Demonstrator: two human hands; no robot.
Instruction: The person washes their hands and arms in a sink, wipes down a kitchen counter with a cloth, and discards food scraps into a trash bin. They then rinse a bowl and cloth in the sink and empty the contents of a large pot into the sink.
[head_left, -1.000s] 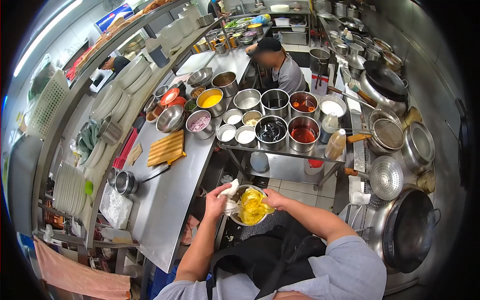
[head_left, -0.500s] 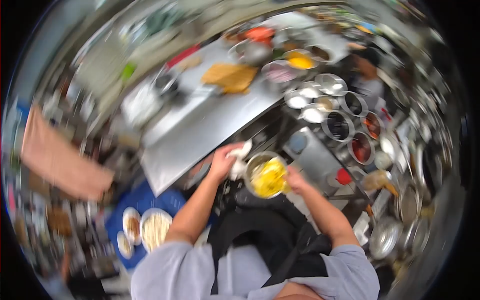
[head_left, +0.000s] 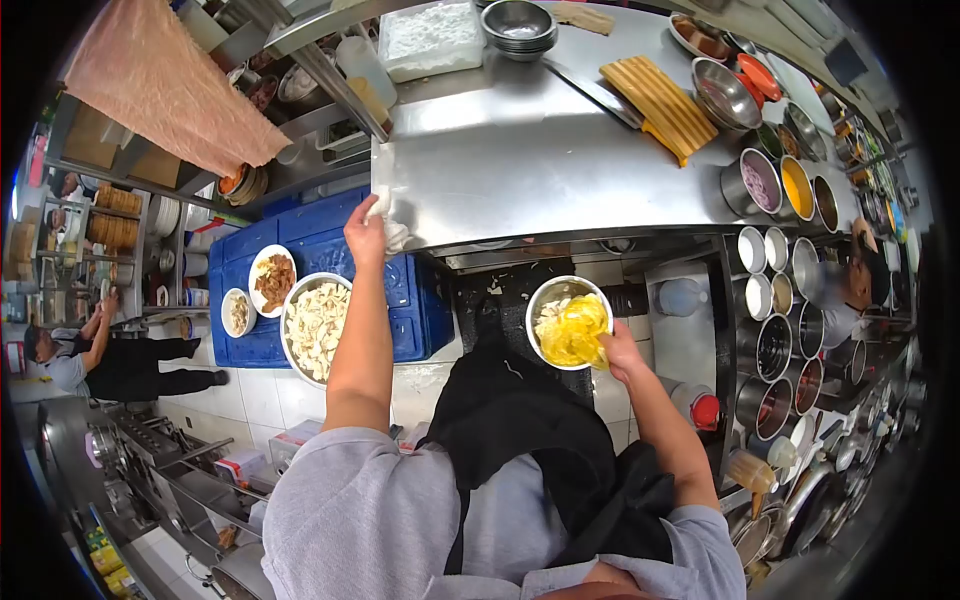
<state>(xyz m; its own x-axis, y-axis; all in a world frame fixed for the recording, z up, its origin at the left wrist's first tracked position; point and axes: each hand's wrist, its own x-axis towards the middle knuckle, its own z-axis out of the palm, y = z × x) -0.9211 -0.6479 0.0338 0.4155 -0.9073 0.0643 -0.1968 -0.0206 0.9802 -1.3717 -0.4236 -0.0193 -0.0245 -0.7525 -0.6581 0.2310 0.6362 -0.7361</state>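
My right hand (head_left: 622, 352) grips the edge of a round metal bowl (head_left: 570, 282), held out in front of my apron. Pale pieces (head_left: 548, 318) lie in the bowl beside a shiny, crumpled yellow mass (head_left: 580, 330), whose kind I cannot make out. My left hand (head_left: 366, 235) is closed on a white cloth (head_left: 396, 236) at the near left corner of the steel table (head_left: 480, 170). Below that arm, a large white bowl (head_left: 292, 350) of similar pale pieces stands on a blue lidded bin (head_left: 395, 290).
An oval dish (head_left: 291, 262) of brown pieces and a small bowl (head_left: 248, 312) share the blue bin. A knife (head_left: 590, 92) and a wooden board (head_left: 655, 100) lie on the steel table. Containers (head_left: 755, 250) line the right. One person (head_left: 120, 350) is at far left, another (head_left: 855, 285) at right.
My view has turned to the left and become sharp. My left hand, with the white cloth, has moved away from the metal bowl to the table corner. My right hand still holds the bowl.
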